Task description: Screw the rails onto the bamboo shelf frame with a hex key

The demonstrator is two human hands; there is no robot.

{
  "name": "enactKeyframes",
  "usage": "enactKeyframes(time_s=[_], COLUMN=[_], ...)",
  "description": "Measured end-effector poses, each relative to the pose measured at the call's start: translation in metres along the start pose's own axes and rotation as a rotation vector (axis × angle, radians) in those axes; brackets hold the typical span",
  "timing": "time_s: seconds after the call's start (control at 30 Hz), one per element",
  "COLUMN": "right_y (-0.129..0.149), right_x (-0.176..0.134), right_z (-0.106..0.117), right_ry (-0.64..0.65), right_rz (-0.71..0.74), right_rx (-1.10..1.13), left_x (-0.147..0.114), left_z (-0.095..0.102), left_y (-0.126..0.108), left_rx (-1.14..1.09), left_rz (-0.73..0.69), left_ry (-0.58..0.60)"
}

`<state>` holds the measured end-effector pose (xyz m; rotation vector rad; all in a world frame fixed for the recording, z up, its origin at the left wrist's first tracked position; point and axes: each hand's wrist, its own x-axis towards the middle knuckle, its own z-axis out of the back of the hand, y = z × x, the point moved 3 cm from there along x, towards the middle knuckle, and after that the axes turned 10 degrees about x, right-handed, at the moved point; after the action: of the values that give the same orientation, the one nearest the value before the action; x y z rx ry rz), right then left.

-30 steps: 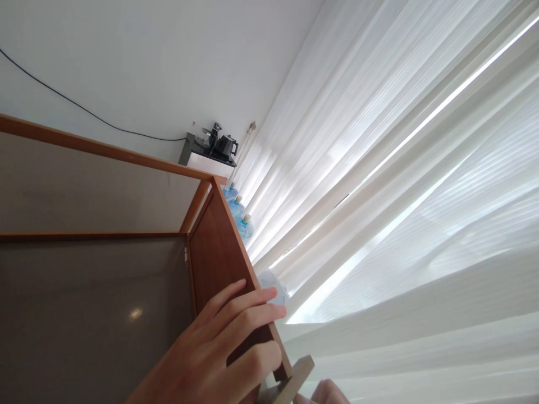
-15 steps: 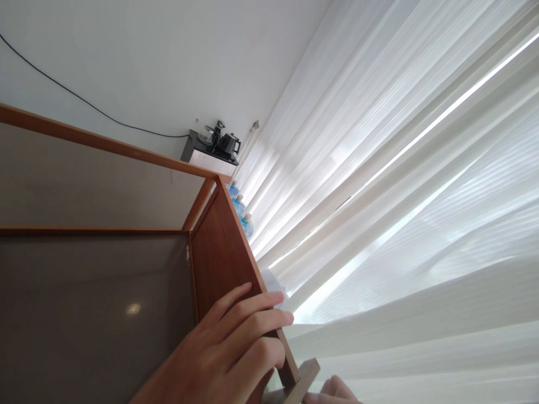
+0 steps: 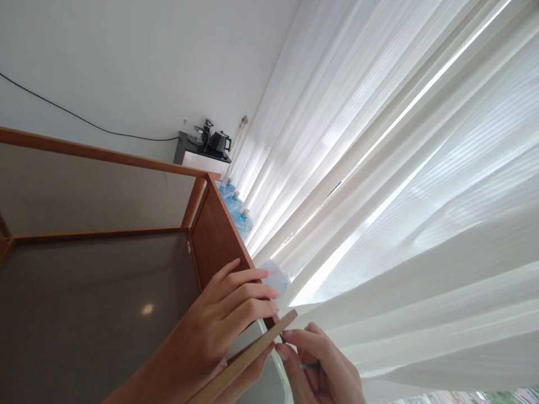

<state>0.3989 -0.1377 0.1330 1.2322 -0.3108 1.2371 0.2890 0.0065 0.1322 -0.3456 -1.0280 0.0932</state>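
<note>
My left hand (image 3: 229,314) lies over the top edge of a reddish-brown wooden panel (image 3: 217,235), fingers stretched across it and bent over the rim. A narrow wooden strip (image 3: 252,354) slants across below those fingers and meets the panel's near end. Part of the left hand shows beneath the strip, so it grips around this corner. My right hand (image 3: 322,362) is closed just right of the joint. Its thumb and forefinger pinch a tiny piece at the panel's end, too small to name. A thin grey-green object (image 3: 309,366) pokes out among its curled fingers.
The panel belongs to a wooden frame with rails (image 3: 96,155) and a dark grey surface (image 3: 96,314). White curtains (image 3: 379,224) hang at right. Beyond the panel stand several blue water bottles (image 3: 243,221) and a small cabinet (image 3: 206,163) with a black kettle (image 3: 219,142).
My view has shifted, and the strip now slants more clearly below my left hand. My right hand has come up into view and pinches at the panel's end. The left hand stays on the panel.
</note>
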Motion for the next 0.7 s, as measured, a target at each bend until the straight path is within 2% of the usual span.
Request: enactKeyframes(time_s=[0.3, 0.53, 0.7], right_y=[-0.004, -0.009, -0.009], right_x=[-0.002, 0.003, 0.007], right_z=[0.008, 0.004, 0.005], right_ry=[0.149, 0.159, 0.16], right_rz=[-0.069, -0.384, -0.495], right_rx=[0.067, 0.282, 0.409], left_x=[0.004, 0.002, -0.002], left_z=[0.004, 0.002, -0.009], left_y=[-0.01, -0.014, -0.018], left_rx=[-0.011, -0.021, -0.056], left_rz=[0.024, 0.031, 0.052], left_ry=[0.02, -0.022, -0.126])
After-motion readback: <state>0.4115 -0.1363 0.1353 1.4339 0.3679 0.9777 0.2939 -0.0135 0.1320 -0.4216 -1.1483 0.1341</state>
